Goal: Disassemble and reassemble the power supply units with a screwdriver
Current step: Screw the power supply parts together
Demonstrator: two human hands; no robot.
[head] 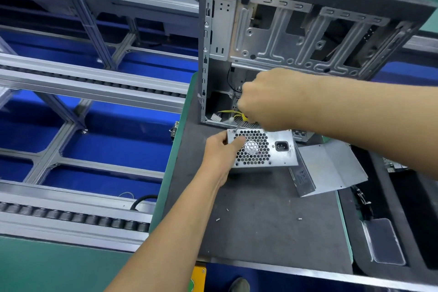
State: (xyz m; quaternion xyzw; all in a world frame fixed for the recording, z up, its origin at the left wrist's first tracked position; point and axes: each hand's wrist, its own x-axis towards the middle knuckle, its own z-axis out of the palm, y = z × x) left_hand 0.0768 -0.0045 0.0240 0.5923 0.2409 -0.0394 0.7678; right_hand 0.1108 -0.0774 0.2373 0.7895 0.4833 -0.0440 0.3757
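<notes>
Gripping the power supply unit by its left edge, the left hand is steadying it on the desk. The right hand is curling round a screwdriver, its tip touching the unit's upper left corner. An open computer case is standing just behind; loose screws are lying nearer the desk's front.

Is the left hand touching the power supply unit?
Touching. The head view shows the left hand gripping the power supply unit's left edge, thumb on its perforated grille.

Dark workbench; roller conveyor alongside.
</notes>
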